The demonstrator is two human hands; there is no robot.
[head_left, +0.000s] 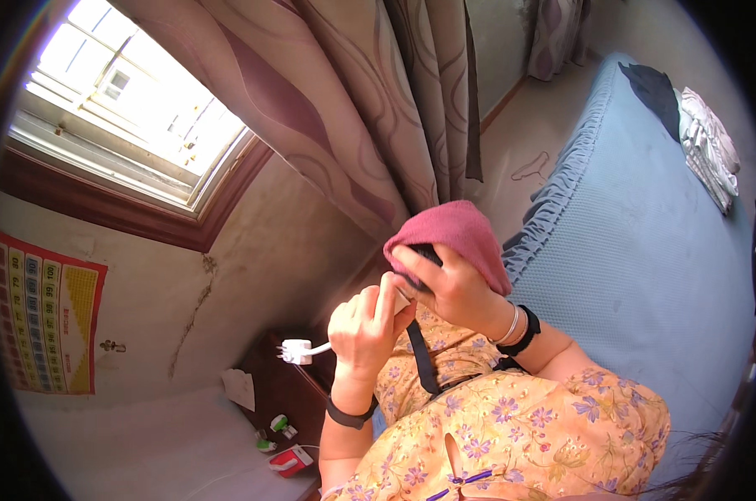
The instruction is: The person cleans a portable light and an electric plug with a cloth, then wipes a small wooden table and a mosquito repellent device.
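My left hand (363,327) is closed, its fingers pinched round a white power cord. A white plug (295,351) with metal prongs sticks out on the hand's left side, on a short bend of cord. A small white piece shows between the fingertips. My right hand (463,292) is closed on a pink cloth (457,221), which drapes over and behind the fingers. Something dark shows inside the cloth's fold, under the right fingers; its kind is hidden. Both hands meet in front of my chest, fingertips nearly touching.
A blue quilted bed (637,234) lies to the right, with folded clothes (708,146) at its far end. Long patterned curtains (336,92) hang beside a bright window (136,92). A dark cabinet (284,397) at lower left bears small items. A hanger (530,167) lies on the floor.
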